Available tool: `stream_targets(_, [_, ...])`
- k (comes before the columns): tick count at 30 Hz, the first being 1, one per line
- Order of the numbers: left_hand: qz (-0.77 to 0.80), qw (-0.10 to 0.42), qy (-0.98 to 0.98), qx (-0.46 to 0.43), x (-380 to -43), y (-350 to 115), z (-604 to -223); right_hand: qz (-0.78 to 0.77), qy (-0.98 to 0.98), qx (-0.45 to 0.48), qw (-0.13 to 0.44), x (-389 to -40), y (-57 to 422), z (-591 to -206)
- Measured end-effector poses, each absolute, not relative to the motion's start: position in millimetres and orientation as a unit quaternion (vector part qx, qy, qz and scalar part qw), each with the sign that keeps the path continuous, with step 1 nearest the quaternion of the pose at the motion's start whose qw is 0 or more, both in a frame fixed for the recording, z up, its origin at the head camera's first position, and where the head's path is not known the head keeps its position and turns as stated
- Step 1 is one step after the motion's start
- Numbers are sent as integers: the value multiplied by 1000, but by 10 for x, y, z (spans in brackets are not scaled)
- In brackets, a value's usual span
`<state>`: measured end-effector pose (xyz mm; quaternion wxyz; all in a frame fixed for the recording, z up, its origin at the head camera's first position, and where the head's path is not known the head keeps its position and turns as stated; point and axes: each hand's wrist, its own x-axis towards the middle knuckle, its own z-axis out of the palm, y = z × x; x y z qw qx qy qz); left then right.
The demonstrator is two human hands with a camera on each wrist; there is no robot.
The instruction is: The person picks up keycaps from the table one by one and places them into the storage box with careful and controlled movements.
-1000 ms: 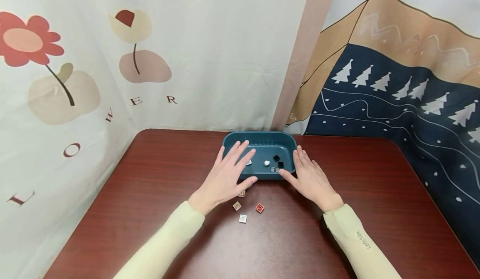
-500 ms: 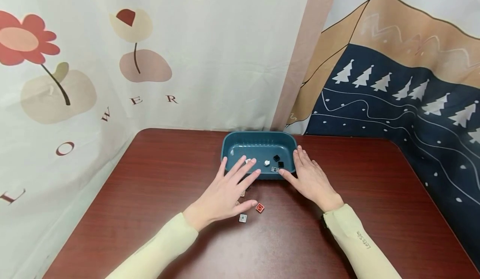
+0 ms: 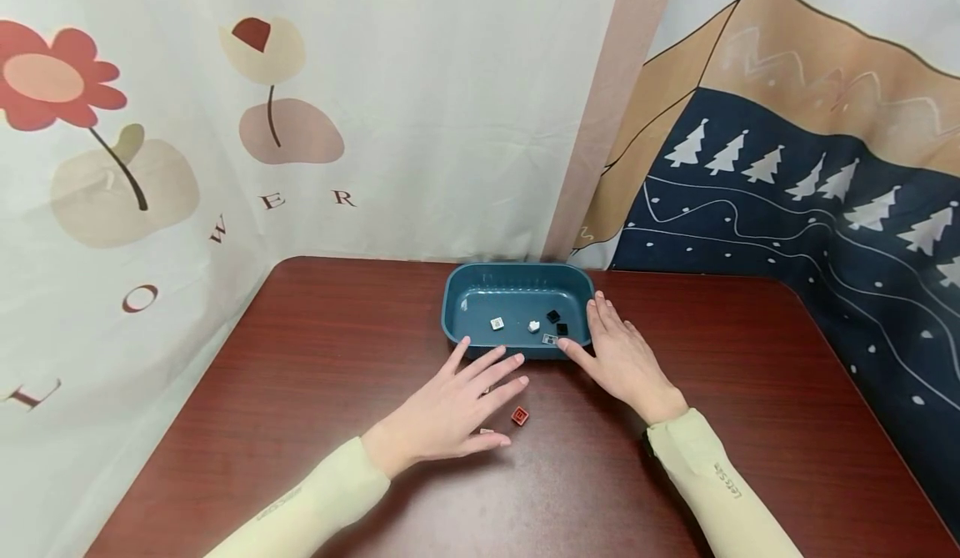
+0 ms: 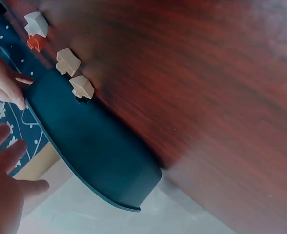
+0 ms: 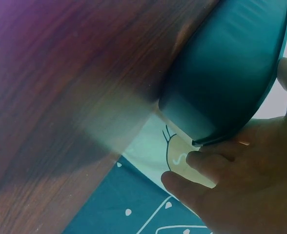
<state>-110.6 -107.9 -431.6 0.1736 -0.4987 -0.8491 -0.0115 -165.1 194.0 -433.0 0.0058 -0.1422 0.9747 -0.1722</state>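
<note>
My left hand (image 3: 442,416) hovers with fingers spread over loose keycaps in front of a teal plastic bin (image 3: 517,269). It holds nothing. A red keycap (image 3: 520,416) lies bare just right of its thumb; other caps are mostly hidden beneath the hand. The left wrist view shows two beige keycaps (image 4: 68,62), a white keycap (image 4: 37,23) and the red one. My right hand (image 3: 626,366) rests at the bin's near right corner, straight fingers along the end wall, thumb on the front rim. Inside the bin are white keycaps (image 3: 497,324), black keycaps (image 3: 553,316) and a grey-patterned piece (image 3: 550,339).
The bin stands near the back edge of a dark red-brown wooden table (image 3: 337,333). Behind hangs a pale printed curtain (image 3: 435,124), with a navy and tan patterned cloth (image 3: 750,183) at the right.
My left hand has drawn back from above the bin towards me, now covering most of the loose keycaps and uncovering the bin's left part. The right hand stays put.
</note>
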Motion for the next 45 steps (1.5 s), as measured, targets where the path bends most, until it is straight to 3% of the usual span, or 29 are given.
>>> stream_targets(10, [15, 138, -838, -527, -1057, -1131, -4383, -173, 975, -142, 7, -1652, 1938, -4333])
stream_targets(20, [-8, 148, -802, -578, -1027, -1146, -4475, -173, 974, -143, 6, -1644, 1951, -4334])
stream_targets(45, [26, 141, -796, -588, -1001, -1152, -4479, -177, 973, -146, 3, -1644, 1954, -4343])
